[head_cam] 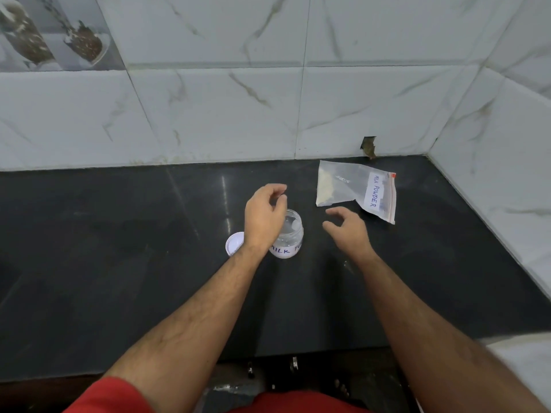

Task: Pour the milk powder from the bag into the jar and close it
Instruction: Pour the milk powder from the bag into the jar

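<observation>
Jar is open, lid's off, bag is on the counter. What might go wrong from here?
1. The jar has a narrow mouth next to the wide bag, so powder may spill onto the dark counter.
2. The left hand hovers right over the jar and might knock it.
3. The lid lies partly behind the left wrist, where it may be bumped.

The bag [356, 190] is a clear zip-lock pouch with a red-orange seal strip and a white label handwritten "MILK POWDER". It lies flat on the dark worktop [119, 263] near the back right corner, close to the tiled wall, its sealed end turned toward the right edge. A little pale powder sits gathered in its left end.

The jar [290, 236] is small and clear, standing upright and uncapped nearer the middle of the worktop, with a white label reading "MILK". Its round white lid [234, 243] lies flat on the worktop just left of it.
</observation>
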Available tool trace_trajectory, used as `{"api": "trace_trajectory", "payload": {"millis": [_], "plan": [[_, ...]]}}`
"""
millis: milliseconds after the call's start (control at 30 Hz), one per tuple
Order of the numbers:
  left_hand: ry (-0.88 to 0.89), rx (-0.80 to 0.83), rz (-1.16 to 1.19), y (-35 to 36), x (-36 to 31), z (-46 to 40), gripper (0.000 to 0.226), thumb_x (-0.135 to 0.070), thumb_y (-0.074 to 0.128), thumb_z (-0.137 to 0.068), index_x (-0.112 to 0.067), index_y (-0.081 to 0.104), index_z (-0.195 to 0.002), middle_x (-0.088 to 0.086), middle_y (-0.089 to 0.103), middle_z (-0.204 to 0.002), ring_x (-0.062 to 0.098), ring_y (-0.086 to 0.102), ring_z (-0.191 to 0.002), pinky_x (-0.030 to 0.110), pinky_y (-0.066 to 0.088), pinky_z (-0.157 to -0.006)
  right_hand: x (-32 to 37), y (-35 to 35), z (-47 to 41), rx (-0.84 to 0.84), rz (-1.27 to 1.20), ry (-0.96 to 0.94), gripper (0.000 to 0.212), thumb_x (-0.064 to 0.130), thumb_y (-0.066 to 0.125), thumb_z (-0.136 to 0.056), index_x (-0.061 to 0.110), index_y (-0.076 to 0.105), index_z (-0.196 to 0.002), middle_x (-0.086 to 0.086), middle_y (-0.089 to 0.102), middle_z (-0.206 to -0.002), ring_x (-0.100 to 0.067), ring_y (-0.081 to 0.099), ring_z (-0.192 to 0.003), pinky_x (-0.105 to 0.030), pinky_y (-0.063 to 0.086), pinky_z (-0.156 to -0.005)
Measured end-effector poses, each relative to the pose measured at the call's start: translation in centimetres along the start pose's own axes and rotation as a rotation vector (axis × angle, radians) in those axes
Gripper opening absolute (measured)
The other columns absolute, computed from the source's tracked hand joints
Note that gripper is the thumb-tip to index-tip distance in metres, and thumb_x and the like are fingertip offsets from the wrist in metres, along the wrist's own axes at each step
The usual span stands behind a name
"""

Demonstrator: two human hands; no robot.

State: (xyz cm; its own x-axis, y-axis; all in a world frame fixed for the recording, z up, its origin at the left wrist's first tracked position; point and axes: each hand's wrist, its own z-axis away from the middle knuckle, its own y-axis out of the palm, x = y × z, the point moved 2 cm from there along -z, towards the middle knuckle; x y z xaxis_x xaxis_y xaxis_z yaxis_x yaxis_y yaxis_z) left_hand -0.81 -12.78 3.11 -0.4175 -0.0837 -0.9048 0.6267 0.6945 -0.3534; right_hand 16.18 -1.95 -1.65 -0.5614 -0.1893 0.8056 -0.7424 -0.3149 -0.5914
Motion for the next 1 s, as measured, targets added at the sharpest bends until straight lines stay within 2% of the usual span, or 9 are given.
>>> {"api": "trace_trajectory", "payload": {"millis": [100, 267, 367, 467, 600, 667, 733, 867, 1000], "plan": [[0.081, 0.072, -0.03, 2.8, -2.5, -0.6, 0.023, -0.017, 0.057, -0.094, -0.019, 0.069, -0.114, -0.011, 0.068, -0.109, -0.001, 0.061, -0.096, 0.009, 0.045, -0.085, -0.2, -2.8, -1.1, -0.098, -0.054, -0.025, 0.025, 0.016, 0.069, -0.088, 0.012, 0.071, -0.113, -0.001, 0.071, -0.112, -0.016, 0.065, -0.106, -0.033, 0.052, -0.098], [0.109, 0.229, -0.116, 9.2, -4.1, -1.6, 0.025, -0.021, 0.058, -0.095, -0.019, 0.068, -0.117, -0.006, 0.069, -0.113, 0.004, 0.061, -0.1, 0.025, 0.052, -0.093, -2.3, -8.1, -3.7, -0.222, -0.052, -0.006, 0.015, 0.019, 0.068, -0.089, 0.012, 0.075, -0.101, 0.001, 0.072, -0.097, -0.014, 0.066, -0.094, -0.029, 0.053, -0.085], [0.083, 0.288, -0.158, 12.9, -4.8, -2.4, 0.026, -0.022, 0.059, -0.095, -0.018, 0.067, -0.119, -0.005, 0.069, -0.116, 0.006, 0.061, -0.1, 0.024, 0.052, -0.092, -4.5, -10.8, -5.4, -0.242, -0.024, 0.051, 0.013, 0.019, 0.068, -0.088, 0.014, 0.074, -0.098, 0.001, 0.072, -0.092, -0.013, 0.066, -0.086, -0.029, 0.054, -0.079], [0.063, 0.349, -0.203, 15.9, -4.9, -3.2, 0.028, -0.022, 0.058, -0.095, -0.017, 0.065, -0.121, -0.005, 0.067, -0.117, 0.008, 0.061, -0.1, 0.018, 0.051, -0.08, -6.1, -12.8, -7.1, -0.227, 0.018, 0.099, 0.009, 0.018, 0.067, -0.09, 0.015, 0.072, -0.097, 0.002, 0.07, -0.091, -0.01, 0.064, -0.081, -0.025, 0.049, -0.074], [0.036, 0.393, -0.292, 20.1, -5.3, -4.6, 0.024, -0.022, 0.057, -0.096, -0.016, 0.066, -0.118, -0.003, 0.069, -0.113, 0.012, 0.064, -0.098, 0.03, 0.053, -0.091, -9.2, -15.1, -10.5, -0.223, 0.031, 0.191, 0.007, 0.015, 0.063, -0.09, 0.017, 0.07, -0.09, 0.001, 0.07, -0.088, -0.013, 0.065, -0.081, -0.031, 0.052, -0.076], [0.016, 0.391, -0.321, 21.9, -5.6, -5.3, 0.021, -0.022, 0.056, -0.097, -0.016, 0.066, -0.115, -0.003, 0.069, -0.111, 0.013, 0.064, -0.098, 0.028, 0.052, -0.09, -10.8, -15.6, -12.2, -0.215, 0.014, 0.245, 0.009, 0.014, 0.062, -0.088, 0.019, 0.07, -0.086, -0.002, 0.073, -0.089, -0.017, 0.07, -0.083, -0.035, 0.057, -0.079], [-0.006, 0.397, -0.353, 23.6, -5.8, -5.9, 0.021, -0.022, 0.057, -0.097, -0.016, 0.066, -0.116, -0.002, 0.068, -0.113, 0.014, 0.063, -0.099, 0.027, 0.05, -0.089, -12.1, -15.9, -13.8, -0.19, -0.037, 0.315, 0.011, 0.011, 0.061, -0.089, 0.017, 0.071, -0.089, -0.004, 0.074, -0.092, -0.017, 0.072, -0.079, -0.032, 0.056, -0.07], [-0.047, 0.424, -0.426, 26.2, -5.3, -6.7, 0.023, -0.021, 0.06, -0.095, -0.017, 0.065, -0.118, 0.0, 0.069, -0.117, 0.016, 0.064, -0.1, 0.029, 0.051, -0.09, -13.8, -15.6, -16.2, -0.08, -0.129, 0.436, 0.016, 0.008, 0.054, -0.097, 0.013, 0.069, -0.102, -0.005, 0.071, -0.093, -0.016, 0.069, -0.074, -0.024, 0.041, -0.048], [-0.081, 0.453, -0.489, 27.5, -4.7, -7.1, 0.025, -0.02, 0.061, -0.095, -0.018, 0.064, -0.12, 0.0, 0.068, -0.115, 0.016, 0.063, -0.098, 0.026, 0.048, -0.086, -14.5, -15.0, -17.7, 0.064, -0.172, 0.5, 0.023, 0.005, 0.045, -0.098, 0.015, 0.065, -0.105, -0.006, 0.067, -0.093, -0.015, 0.059, -0.064, -0.024, 0.038, -0.044]]}}
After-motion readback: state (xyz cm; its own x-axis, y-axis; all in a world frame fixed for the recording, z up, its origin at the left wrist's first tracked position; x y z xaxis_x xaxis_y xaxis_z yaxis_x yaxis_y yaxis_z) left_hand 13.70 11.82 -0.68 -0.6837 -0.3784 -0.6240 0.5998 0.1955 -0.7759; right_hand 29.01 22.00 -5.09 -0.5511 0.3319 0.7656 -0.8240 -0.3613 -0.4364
